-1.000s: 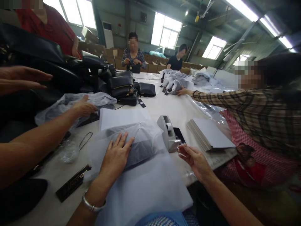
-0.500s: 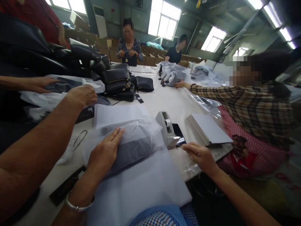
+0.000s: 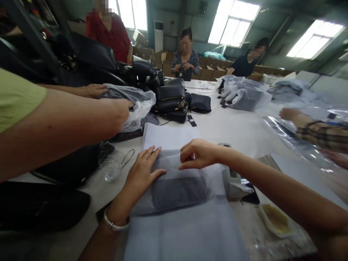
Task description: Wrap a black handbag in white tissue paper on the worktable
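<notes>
In front of me lies a dark flat bag wrapped in thin translucent white paper [image 3: 179, 188], resting on a stack of white sheets [image 3: 179, 235]. My left hand [image 3: 145, 170], with a silver bangle at the wrist, rests open on the left part of the wrapping, fingers spread. Over the wrapping's upper part is my right hand [image 3: 199, 154], its fingers curled in a pinch. Whatever may be between those fingertips is too small to make out. A grey tape dispenser [image 3: 235, 186] stands just right of the package, partly behind my right forearm.
At left, a co-worker's arms [image 3: 89, 112] handle a plastic bag [image 3: 140, 105]. Black handbags [image 3: 172, 98] are piled behind. A plaid sleeve [image 3: 320, 127] reaches in from the right. A shallow dish [image 3: 276, 219], a phone [image 3: 251, 195] and wrapped bags [image 3: 247, 96] are also on the table.
My right hand has moved left from beside the tape dispenser to over the wrapped bag. My left hand stays on the wrapping, its fingers more spread. The view has swung left.
</notes>
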### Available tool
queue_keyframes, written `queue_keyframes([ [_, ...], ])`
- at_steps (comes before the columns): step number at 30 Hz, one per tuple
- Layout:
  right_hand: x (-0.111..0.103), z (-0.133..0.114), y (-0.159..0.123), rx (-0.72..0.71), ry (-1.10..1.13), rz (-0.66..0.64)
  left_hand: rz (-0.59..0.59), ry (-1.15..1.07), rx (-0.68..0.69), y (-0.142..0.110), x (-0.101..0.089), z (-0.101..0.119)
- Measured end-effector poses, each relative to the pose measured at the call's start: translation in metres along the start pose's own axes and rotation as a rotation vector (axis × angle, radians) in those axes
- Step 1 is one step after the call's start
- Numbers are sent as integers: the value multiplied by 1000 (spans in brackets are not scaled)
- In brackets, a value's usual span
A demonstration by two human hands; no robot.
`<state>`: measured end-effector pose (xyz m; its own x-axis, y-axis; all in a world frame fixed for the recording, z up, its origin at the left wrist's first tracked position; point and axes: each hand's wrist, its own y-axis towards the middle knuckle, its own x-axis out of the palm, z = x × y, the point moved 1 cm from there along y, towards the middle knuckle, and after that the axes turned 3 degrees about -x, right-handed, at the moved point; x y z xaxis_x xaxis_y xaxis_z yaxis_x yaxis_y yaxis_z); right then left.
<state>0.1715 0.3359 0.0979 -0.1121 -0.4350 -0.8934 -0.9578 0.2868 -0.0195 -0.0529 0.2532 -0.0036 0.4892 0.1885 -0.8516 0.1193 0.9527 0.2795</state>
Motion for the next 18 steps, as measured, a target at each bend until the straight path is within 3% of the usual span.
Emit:
queue_keyframes([
  [3,3,25,44,36,-120,-158,-11,-85,-12,3,-1,-7],
  [6,4,34,68,55,-280,-289,-37,-149,-43,6,-1,-11],
  [11,1,38,80,98,-504,-280,-57,-204,-78,6,0,-12],
  [13,1,50,80,200,-434,-281,-68,-218,-92,6,1,-13],
  [16,2,78,74,351,-148,-325,-86,-245,-108,7,1,-12],
  [18,1,92,61,468,-103,-244,-89,-258,-101,8,-1,-12],
])
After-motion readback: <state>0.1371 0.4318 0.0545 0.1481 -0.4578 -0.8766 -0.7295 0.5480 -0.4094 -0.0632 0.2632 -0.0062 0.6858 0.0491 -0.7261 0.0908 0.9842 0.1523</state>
